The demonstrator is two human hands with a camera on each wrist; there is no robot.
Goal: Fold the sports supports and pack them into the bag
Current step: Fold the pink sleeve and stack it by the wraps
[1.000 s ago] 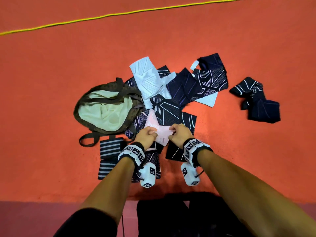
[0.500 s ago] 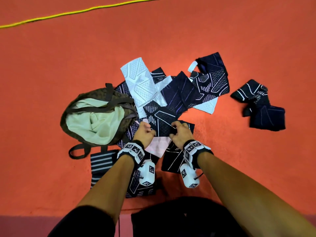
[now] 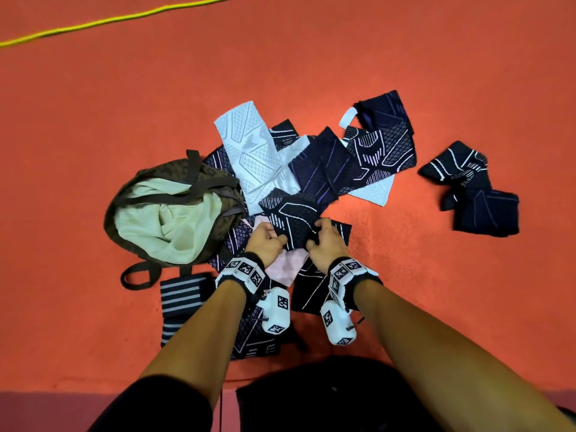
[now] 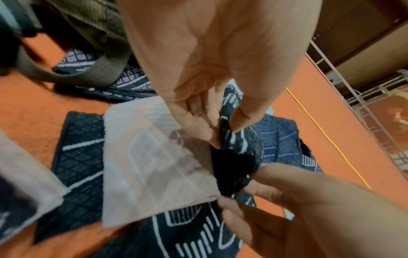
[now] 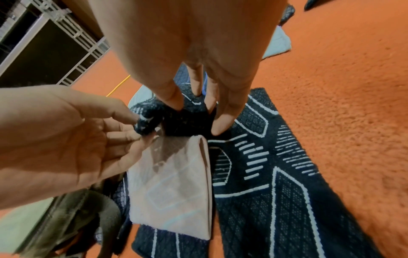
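Note:
Both hands hold the near edge of a dark navy support (image 3: 293,218) with white lines, at the near side of the pile. My left hand (image 3: 277,240) pinches its left corner between thumb and fingers (image 4: 212,129). My right hand (image 3: 314,236) grips its right corner, with fingers (image 5: 223,111) curled over the edge. A folded pink support (image 3: 285,266) lies flat just under the hands, on another dark support (image 5: 276,174). The olive bag (image 3: 146,179) with pale green lining lies open to the left of the hands.
More supports are heaped beyond the hands: a white one (image 3: 249,151) and several dark ones (image 3: 383,145). Two dark supports (image 3: 477,188) lie apart at the right. A striped band (image 3: 184,300) lies near the bag's strap. A yellow cord (image 3: 124,18) crosses the orange floor.
Both hands left the folded pink support, which now lies on the pile, and moved forward to take hold of the dark navy support's near edge.

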